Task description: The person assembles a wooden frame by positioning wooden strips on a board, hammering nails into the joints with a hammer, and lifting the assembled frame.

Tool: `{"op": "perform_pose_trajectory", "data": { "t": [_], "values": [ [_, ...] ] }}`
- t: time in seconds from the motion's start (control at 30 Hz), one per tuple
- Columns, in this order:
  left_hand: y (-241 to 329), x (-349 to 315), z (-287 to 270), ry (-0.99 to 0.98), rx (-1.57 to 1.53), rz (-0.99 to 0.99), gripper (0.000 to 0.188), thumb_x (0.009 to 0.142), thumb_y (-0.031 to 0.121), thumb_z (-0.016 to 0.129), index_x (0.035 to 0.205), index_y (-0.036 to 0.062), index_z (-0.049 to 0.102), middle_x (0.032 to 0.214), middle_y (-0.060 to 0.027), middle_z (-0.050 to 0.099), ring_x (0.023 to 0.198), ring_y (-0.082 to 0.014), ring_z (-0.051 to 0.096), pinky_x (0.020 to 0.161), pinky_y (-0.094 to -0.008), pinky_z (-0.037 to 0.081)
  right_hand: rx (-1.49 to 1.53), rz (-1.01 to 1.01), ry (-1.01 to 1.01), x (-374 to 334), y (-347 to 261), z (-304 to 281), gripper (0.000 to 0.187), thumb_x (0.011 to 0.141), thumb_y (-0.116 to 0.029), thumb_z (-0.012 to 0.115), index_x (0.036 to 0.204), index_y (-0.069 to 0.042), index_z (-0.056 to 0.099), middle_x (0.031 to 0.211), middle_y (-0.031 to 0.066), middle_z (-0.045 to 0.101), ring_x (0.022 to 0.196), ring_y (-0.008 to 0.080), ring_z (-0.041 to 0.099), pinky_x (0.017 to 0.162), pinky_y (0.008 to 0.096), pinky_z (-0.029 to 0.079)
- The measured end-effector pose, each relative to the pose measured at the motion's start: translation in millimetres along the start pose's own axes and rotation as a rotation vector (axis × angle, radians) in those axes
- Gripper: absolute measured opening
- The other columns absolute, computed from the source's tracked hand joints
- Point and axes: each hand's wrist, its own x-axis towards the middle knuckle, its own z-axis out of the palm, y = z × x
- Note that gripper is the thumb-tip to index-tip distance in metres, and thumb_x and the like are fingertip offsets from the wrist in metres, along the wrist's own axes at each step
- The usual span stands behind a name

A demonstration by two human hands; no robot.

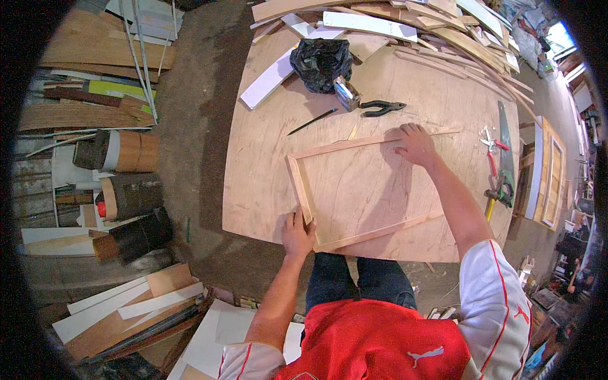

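Note:
A light wooden frame of thin strips (342, 147) lies on the plywood tabletop (266, 183), close to its near edge. My left hand (297, 234) is closed round the frame's left strip by the near-left corner. Over the far strip, my right hand (416, 144) grips the wood with bent fingers. The far strip runs on to the right past that hand. My right forearm covers part of the frame's right side, so I cannot tell whether a strip closes it there. Beyond the frame lie a dark pencil (312, 121) and black-handled pliers (383, 108).
A black plastic bag (322, 63) and a shiny packet (346, 94) sit farther back. Wood offcuts (443, 31) pile along the far edge. At the right lie red-handled snips (491, 151), a handsaw (504, 136) and a yellow-handled hammer (491, 204). Boards (139, 304) lean at lower left.

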Motion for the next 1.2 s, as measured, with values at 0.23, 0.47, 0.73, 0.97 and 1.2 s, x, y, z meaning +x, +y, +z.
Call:
{"op": "perform_pose_trajectory", "data": {
  "t": [0.23, 0.47, 0.73, 0.97, 1.2],
  "values": [
    [-5, 20, -5, -0.046, 0.069, 0.05, 0.076, 0.086, 0.032, 0.079, 0.151, 0.005, 0.05, 0.124, -0.0192, 0.057, 0.115, -0.0382, 0.059, 0.094, -0.0516, 0.05, 0.129, -0.009, 0.223, -22, 18, 34, 0.036, 0.088, -0.02, 0.068, 0.124, -0.016, 0.067, 0.119, 0.0092, 0.065, 0.12, 0.0296, 0.061, 0.103, 0.0455, 0.05],
    [3, 47, -27, -0.117, 0.091, 0.091, 0.074, 0.086, 0.028, 0.08, 0.151, 0.0076, 0.051, 0.122, -0.0182, 0.058, 0.114, -0.038, 0.06, 0.095, -0.0516, 0.051, 0.144, 0.077, 0.262, -37, 23, 46, 0.034, 0.089, -0.022, 0.066, 0.123, -0.022, 0.069, 0.119, 0.0057, 0.064, 0.12, 0.0273, 0.061, 0.102, 0.0454, 0.051],
    [12, 76, -58, -0.266, 0.18, 0.037, 0.071, 0.088, 0.027, 0.078, 0.151, 0.009, 0.05, 0.133, -0.0207, 0.058, 0.12, -0.0402, 0.06, 0.099, -0.0495, 0.052, 0.189, 0.175, 0.302, -53, -3, 40, 0.038, 0.09, -0.024, 0.07, 0.127, -0.02, 0.069, 0.127, 0.0076, 0.064, 0.124, 0.031, 0.059, 0.105, 0.0474, 0.049],
    [-9, 54, -60, -0.162, -0.057, -0.019, 0.042, 0.093, 0.021, 0.075, 0.13, 0.0018, 0.067, 0.107, -0.0192, 0.071, 0.091, -0.0322, 0.07, 0.082, -0.042, 0.056, 0.366, 0.059, -0.03, -174, -75, 47, 0.04, 0.089, -0.031, 0.073, 0.124, -0.011, 0.071, 0.123, 0.0116, 0.069, 0.123, 0.0359, 0.059, 0.107, 0.0497, 0.047],
    [-25, -5, -39, -0.188, -0.346, -0.214, 0.031, 0.099, 0.017, 0.071, 0.123, -0.0014, 0.072, 0.104, -0.0173, 0.077, 0.092, -0.0217, 0.072, 0.084, -0.0361, 0.056, 0.472, 0.072, 0.012, -256, -109, 67, 0.042, 0.085, -0.033, 0.075, 0.12, -0.011, 0.071, 0.122, 0.0101, 0.068, 0.122, 0.0344, 0.06, 0.105, 0.0481, 0.049]
  ]
}}
